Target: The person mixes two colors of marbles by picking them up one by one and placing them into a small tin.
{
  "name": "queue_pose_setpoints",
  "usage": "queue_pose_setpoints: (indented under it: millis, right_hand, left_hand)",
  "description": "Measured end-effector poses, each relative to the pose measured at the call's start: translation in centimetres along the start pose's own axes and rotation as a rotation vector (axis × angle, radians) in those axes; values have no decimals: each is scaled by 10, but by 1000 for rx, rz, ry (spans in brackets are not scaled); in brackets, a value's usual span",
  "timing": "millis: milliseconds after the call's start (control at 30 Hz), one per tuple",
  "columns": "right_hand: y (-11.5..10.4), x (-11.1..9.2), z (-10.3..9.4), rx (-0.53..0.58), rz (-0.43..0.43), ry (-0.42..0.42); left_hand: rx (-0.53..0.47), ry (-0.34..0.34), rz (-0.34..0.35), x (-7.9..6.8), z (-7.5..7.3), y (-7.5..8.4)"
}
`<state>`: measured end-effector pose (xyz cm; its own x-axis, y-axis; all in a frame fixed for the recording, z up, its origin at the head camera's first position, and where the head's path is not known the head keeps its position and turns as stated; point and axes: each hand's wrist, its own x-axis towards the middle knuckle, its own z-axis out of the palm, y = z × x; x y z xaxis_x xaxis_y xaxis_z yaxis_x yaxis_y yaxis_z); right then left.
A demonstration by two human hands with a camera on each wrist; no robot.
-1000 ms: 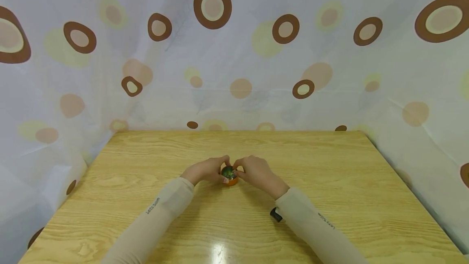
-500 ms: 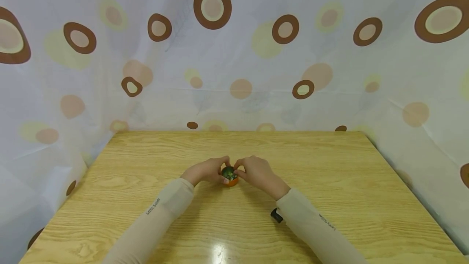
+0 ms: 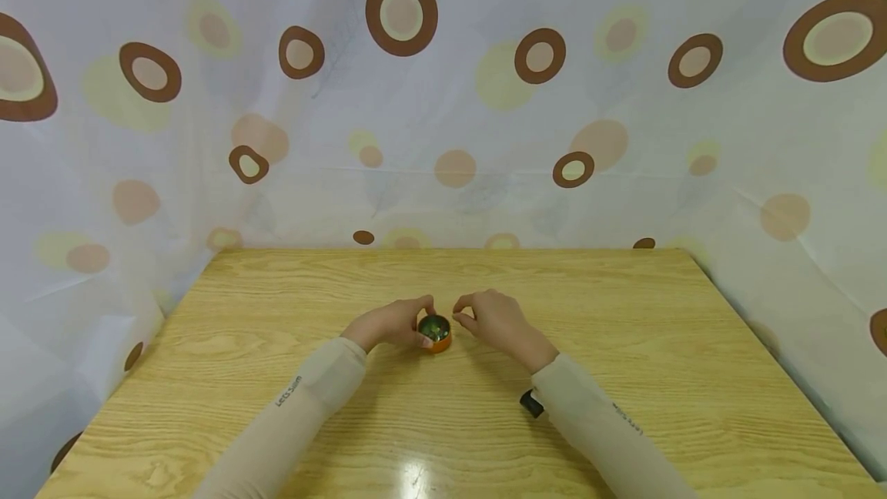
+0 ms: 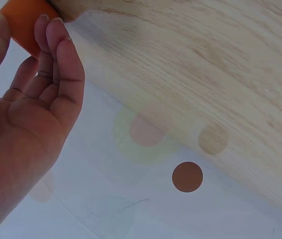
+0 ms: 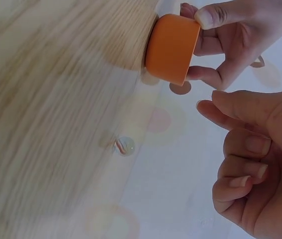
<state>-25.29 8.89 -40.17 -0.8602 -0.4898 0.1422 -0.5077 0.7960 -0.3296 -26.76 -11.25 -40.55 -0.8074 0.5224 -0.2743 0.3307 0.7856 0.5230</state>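
Note:
A small round orange cup stands on the table near the middle, its inside dark green with glints. My left hand holds the cup from its left side, thumb on the near rim and fingers round the far side; the left wrist view shows its palm. Just to the right of the cup hovers my right hand, thumb and index tips close together with nothing visible between them. Its other fingers curl loosely in the right wrist view. A clear glass marble with a reddish swirl lies on the table there, hidden in the head view.
The wood-grain table is backed and flanked by a white sheet printed with brown and yellow circles. A small black device sits at the right wrist, beside the sleeve.
My right hand has drawn away from the cup's rim, a little to the right and up, so more of the cup's inside shows. The left hand and the cup have stayed put.

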Motion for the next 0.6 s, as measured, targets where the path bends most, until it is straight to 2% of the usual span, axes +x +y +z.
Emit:
queue_pose_setpoints:
  millis: [600]
  right_hand:
    - [26, 0, -9, 14, 67, -19]
  left_hand:
    - [6, 12, 8, -2, -1, 2]
